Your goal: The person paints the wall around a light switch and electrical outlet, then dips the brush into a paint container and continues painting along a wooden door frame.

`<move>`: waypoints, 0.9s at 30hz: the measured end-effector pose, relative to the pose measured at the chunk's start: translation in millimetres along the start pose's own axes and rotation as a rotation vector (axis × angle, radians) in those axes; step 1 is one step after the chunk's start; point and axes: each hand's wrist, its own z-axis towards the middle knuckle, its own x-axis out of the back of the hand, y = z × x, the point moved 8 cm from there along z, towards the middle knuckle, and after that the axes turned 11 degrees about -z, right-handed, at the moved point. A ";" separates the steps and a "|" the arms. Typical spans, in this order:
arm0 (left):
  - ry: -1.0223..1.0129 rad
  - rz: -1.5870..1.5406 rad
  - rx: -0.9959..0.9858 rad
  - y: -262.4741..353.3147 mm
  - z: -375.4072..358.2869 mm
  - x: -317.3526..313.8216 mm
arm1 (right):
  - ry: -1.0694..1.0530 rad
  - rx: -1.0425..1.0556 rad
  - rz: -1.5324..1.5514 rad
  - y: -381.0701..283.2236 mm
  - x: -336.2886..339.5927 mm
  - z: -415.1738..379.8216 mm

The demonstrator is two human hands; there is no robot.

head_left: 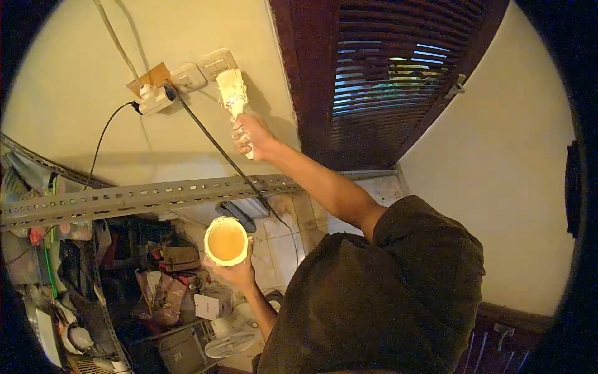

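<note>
My right hand (249, 136) is raised to the cream wall and grips the handle of a paint-laden brush (232, 87). The bristles rest against a wall switch plate (217, 61). Lower down, my left hand (235, 272) holds a small round cup (227, 241) of yellowish paint from below, out over the floor. A socket plate (187, 77) and a white plug adapter (152, 100) with black cables sit just left of the brush.
A dark wooden louvred shutter (386, 68) fills the wall to the right. A slotted metal angle bar (143, 196) crosses under the sockets. Below left lie cluttered bags, boxes and a small white fan (229, 341) on tiled floor.
</note>
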 end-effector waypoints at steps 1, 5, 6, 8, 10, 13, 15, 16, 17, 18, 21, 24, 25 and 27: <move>-0.004 -0.059 0.019 -4.0 0.0 -1.0 | -0.008 0.002 0.023 0.3 4.2 1.7; 0.030 -0.370 0.130 -26.0 -3.5 -5.9 | 0.040 -0.031 -0.034 17.6 44.2 31.5; 0.031 -0.371 0.126 -25.7 -2.2 -5.4 | 0.105 -0.066 -0.029 19.8 55.8 33.9; -0.008 -0.214 0.055 -16.7 -0.1 -5.4 | 0.170 -0.104 -0.027 24.9 70.2 40.9; -0.013 -0.181 0.018 0.3 3.2 -7.7 | 0.158 -0.162 0.048 43.1 79.6 46.2; -0.028 -0.175 0.043 6.9 0.3 -9.5 | 0.176 -0.385 0.186 80.2 103.8 59.8; -0.032 -0.205 0.096 0.7 -0.2 -9.4 | 0.160 -0.387 0.241 94.1 115.3 60.4; -0.045 -0.184 0.058 0.5 -1.5 -9.7 | 0.142 -0.392 0.294 98.4 118.4 60.6; -0.059 -0.164 0.023 1.9 -4.0 -10.3 | 0.146 -0.391 0.292 101.8 123.1 62.8; -0.060 -0.168 0.024 2.4 -6.1 -10.5 | 0.210 -0.443 0.294 107.9 127.2 62.9; -0.034 -0.322 0.170 -4.4 -11.2 -11.4 | 0.309 -0.482 0.338 110.1 133.5 58.5; -0.002 -0.201 0.175 -3.2 -13.1 -6.0 | 0.296 -0.346 0.291 83.9 125.4 49.0; -0.029 -0.175 0.155 -7.4 -13.7 -6.2 | 0.247 -0.221 0.205 63.7 115.6 46.7; -0.058 -0.150 0.140 -13.9 -13.7 -7.0 | 0.287 -0.177 0.122 29.7 96.0 43.2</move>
